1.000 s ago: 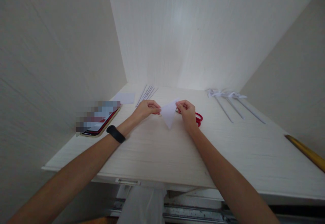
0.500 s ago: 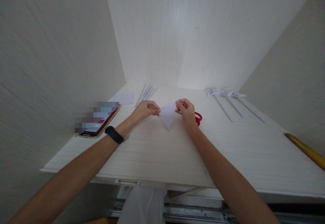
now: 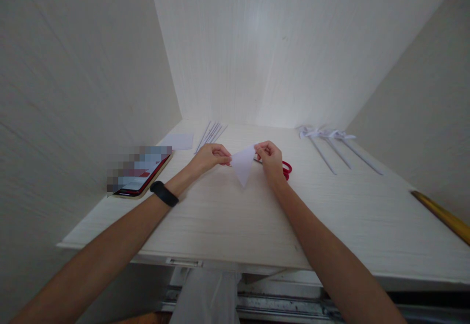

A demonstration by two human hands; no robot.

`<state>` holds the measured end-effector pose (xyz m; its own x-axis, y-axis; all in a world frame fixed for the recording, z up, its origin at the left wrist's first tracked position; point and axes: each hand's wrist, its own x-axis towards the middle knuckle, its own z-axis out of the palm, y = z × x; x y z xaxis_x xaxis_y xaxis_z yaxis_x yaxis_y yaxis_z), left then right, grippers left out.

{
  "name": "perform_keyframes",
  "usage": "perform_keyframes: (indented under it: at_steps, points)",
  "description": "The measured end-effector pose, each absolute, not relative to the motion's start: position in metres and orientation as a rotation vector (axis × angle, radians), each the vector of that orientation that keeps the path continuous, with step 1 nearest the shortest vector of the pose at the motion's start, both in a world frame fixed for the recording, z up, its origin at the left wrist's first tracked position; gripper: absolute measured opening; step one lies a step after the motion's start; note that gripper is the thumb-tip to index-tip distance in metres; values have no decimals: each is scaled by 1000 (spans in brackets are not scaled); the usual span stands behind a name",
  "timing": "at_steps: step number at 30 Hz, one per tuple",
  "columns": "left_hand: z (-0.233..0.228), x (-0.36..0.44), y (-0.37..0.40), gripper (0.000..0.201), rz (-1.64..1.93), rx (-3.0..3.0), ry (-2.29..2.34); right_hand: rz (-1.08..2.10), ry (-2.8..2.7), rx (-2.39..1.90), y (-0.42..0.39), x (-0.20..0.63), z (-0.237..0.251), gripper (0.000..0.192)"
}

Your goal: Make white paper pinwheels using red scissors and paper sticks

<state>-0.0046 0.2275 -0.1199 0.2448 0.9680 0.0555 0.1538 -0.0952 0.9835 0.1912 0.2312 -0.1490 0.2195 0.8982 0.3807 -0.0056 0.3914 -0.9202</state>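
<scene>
A small white piece of paper [image 3: 243, 165], shaped like a triangle with one point hanging down, is stretched between my two hands above the tabletop. My left hand [image 3: 212, 157] pinches its left corner between thumb and fingers. At the upper right corner, my right hand [image 3: 270, 159] pinches it in the same way. Behind and beside my right hand lie scissors with red handles [image 3: 287, 169], partly covered by that hand. Several thin paper sticks [image 3: 212, 135] rest on the table just beyond my left hand.
On the left a phone [image 3: 141, 172] leans near the side wall, with a flat white sheet of paper [image 3: 178, 141] behind it. Three paper sticks with folded white tops [image 3: 323, 143] lie at the back right. A yellow-brown strip [image 3: 440, 216] sits by the right wall.
Both hands keep their hold on the paper and have barely moved. The whole view has shifted very slightly.
</scene>
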Motion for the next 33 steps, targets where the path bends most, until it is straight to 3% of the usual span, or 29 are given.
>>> perform_keyframes:
  at_steps: [9, 15, 33]
  points:
    - [-119, -6, 227, 17, 1089, 1482, 1058, 830, -1148, -904, 231, 191, -147, 22]
    - [-121, -8, 229, 25, 1349, 1467, 1037, 936, -1179, -871, 232, 187, -146, 24]
    - [-113, -7, 228, 24, 1635, 1419, 950, 888, -1478, -993, 226, 186, -151, 20]
